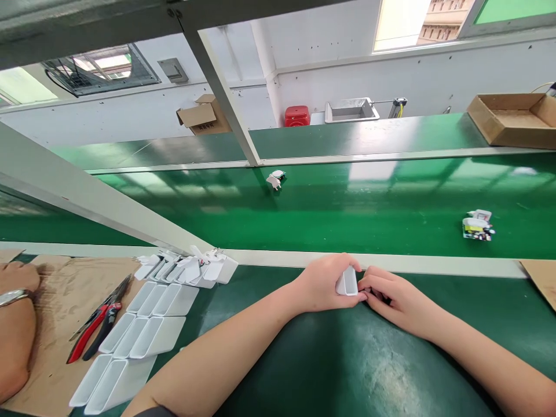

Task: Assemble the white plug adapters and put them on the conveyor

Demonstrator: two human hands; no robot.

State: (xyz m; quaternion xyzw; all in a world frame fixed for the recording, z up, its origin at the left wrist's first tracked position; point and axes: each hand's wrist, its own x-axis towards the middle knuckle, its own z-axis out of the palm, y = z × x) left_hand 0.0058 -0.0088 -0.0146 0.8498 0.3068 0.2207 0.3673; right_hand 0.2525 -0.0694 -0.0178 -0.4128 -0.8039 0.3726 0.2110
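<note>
My left hand is closed around a small white plastic shell, its hollow opening facing me. Close beside it, my right hand has its fingers curled into a pinch at the shell's right edge; whatever they hold is hidden. Both hands are above the dark green worktop near its far edge. To the left, similar white shells lie in rows, open side up. Behind these rows, white plug pieces with cables or prongs are piled together.
Red-handled pliers lie on cardboard at left, near another person's arm. Across the green belt are a white plug part and a circuit board piece. A metal post slants on the left. A cardboard tray stands far right.
</note>
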